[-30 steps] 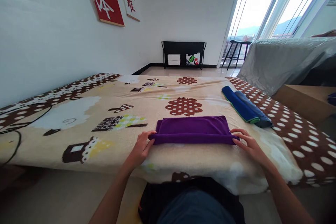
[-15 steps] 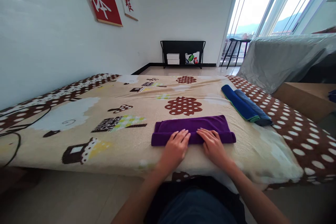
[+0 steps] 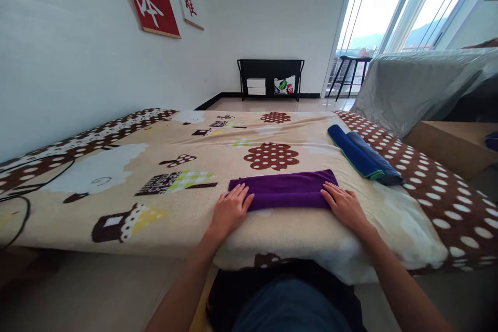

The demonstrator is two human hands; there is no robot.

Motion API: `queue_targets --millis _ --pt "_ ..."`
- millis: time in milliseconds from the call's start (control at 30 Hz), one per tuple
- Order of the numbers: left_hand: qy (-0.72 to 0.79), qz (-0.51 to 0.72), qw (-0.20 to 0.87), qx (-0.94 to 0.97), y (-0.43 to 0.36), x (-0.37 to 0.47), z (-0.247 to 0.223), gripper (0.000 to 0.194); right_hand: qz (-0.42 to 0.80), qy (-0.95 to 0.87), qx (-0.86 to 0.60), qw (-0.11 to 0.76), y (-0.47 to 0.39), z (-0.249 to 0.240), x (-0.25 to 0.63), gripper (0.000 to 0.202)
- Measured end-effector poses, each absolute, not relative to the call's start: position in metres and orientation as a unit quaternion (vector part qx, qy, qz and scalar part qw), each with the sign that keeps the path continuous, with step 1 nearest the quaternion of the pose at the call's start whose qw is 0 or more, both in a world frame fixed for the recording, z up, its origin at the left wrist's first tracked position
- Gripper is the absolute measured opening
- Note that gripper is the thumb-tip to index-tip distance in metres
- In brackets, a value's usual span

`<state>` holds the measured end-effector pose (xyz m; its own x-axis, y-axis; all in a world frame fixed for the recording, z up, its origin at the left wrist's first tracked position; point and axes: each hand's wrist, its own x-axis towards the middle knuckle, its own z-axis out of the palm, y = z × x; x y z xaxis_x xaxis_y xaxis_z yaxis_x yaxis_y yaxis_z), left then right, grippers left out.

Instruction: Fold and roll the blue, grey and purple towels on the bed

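A purple towel (image 3: 288,187) lies on the bed in front of me, its near edge rolled into a thick fold and a flat strip behind it. My left hand (image 3: 230,210) rests on the left end of the roll, fingers stretched out over it. At the opposite end, my right hand (image 3: 346,205) lies with extended fingers on the towel. Both palms face down, and neither hand is closed around the cloth. To the right, a rolled blue towel (image 3: 352,153) with a green edge sits beside a rolled grey-blue towel (image 3: 375,158).
A cream patterned blanket (image 3: 187,140) covers the bed, with brown polka-dot cloth (image 3: 439,192) along its right side. Dark cords (image 3: 28,212) show at the left. A cardboard box (image 3: 451,145) and plastic-covered furniture (image 3: 420,80) stand beyond the right edge.
My hands have moved apart, from the middle of the purple roll out to its two ends. The roll stays in nearly the same place.
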<state>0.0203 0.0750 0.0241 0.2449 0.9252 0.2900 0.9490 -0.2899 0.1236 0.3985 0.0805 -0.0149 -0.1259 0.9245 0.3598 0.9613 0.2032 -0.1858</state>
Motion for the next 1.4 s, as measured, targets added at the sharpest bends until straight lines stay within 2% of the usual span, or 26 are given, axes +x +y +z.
queue_targets --millis 100,233,367,500,800,1000,1200,1300,1400 --pt "-0.617 -0.148 0.055 -0.771 0.072 0.011 0.026 0.047 -0.078 -0.74 -0.64 0.192 0.078 -0.017 0.407 0.051" --pt "-0.594 -0.16 0.086 -0.783 0.068 0.038 0.031 0.046 -0.123 -0.744 -0.619 0.22 0.072 -0.003 0.375 0.045" --pt "-0.465 -0.153 -0.007 -0.872 0.076 0.09 0.032 0.046 -0.015 -0.835 -0.507 0.215 0.077 0.011 0.321 0.043" --pt "-0.473 -0.119 -0.053 -0.872 0.096 0.114 0.03 0.048 0.063 -0.863 -0.471 0.171 0.101 0.011 0.299 0.045" --pt "-0.568 -0.096 -0.057 -0.815 0.122 0.035 0.03 0.053 0.071 -0.776 -0.604 0.165 0.141 -0.007 0.384 0.052" --pt "-0.587 -0.122 -0.055 -0.799 0.121 0.022 0.022 0.049 0.063 -0.741 -0.645 0.176 0.148 -0.021 0.425 0.053" --pt "-0.602 -0.186 -0.019 -0.776 0.112 0.024 0.021 0.044 0.009 -0.705 -0.67 0.234 0.14 -0.023 0.422 0.05" --pt "-0.575 -0.25 0.056 -0.777 0.09 0.017 0.018 0.038 -0.032 -0.693 -0.664 0.277 0.111 -0.021 0.423 0.048" --pt "-0.539 -0.281 0.129 -0.783 0.059 0.003 0.012 0.031 -0.076 -0.734 -0.595 0.319 0.068 -0.024 0.429 0.039"
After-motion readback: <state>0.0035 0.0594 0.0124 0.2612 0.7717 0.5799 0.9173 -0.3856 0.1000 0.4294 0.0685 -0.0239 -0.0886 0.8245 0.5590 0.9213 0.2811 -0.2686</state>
